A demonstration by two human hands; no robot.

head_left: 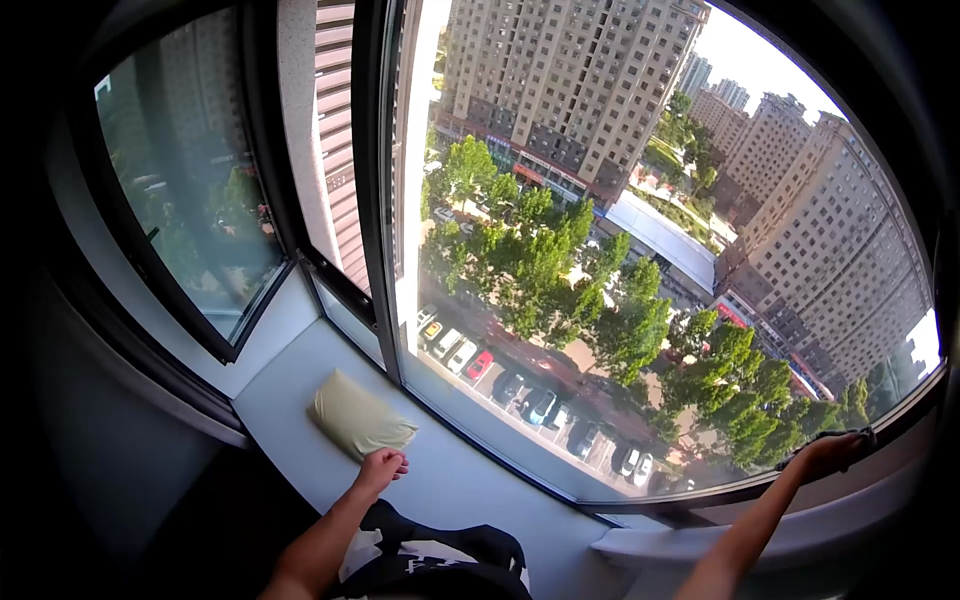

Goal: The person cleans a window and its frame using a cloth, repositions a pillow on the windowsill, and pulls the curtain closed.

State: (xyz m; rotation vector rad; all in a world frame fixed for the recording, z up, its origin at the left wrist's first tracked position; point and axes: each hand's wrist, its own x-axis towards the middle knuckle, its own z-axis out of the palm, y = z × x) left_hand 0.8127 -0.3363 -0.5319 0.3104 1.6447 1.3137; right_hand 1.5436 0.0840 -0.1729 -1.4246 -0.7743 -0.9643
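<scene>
My right hand (838,453) reaches far out to the right, closed on a dark cloth (862,438) at the lower corner of the large window pane (560,300). Part of the cloth shows past my fingers, against the window frame. My left hand (383,468) is curled into a loose fist with nothing visible in it. It is over the white sill, right at the lower edge of a pale yellow-green pillow-shaped pack (355,415). Whether the fist touches the pack, I cannot tell.
The white sill (290,380) runs below the glass. At left, a dark-framed window sash (190,190) stands swung inward, with an opening beside it. A rounded white ledge (780,535) lies at lower right. Trees, parked cars and tall buildings are far below outside.
</scene>
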